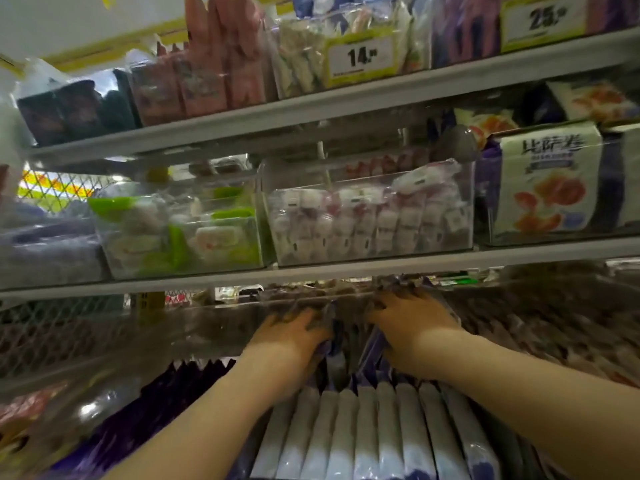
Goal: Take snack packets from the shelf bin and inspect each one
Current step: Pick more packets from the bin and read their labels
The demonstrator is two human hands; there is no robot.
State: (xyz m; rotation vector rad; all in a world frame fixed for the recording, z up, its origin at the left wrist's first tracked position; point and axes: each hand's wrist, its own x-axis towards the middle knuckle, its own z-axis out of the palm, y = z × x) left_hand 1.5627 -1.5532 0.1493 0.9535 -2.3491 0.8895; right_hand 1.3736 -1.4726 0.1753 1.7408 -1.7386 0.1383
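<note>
A row of purple-and-white snack packets [367,431] stands upright in a clear bin on the lower shelf. Both my hands reach deep into that bin under the shelf edge. My left hand [291,336] has its fingers curled round the top of purple packets at the back of the row. My right hand [412,323] lies next to it, its fingers bent over the tops of the packets further back. The fingertips of both hands are blurred and partly hidden among the wrappers.
The grey shelf edge [346,268] runs right above my hands. On it stand clear bins of green-wrapped snacks [180,233], pink-white sweets [370,216] and a white packet with orange pictures [547,181]. Dark packets [554,323] fill the bin at right. Price tags sit on the top shelf.
</note>
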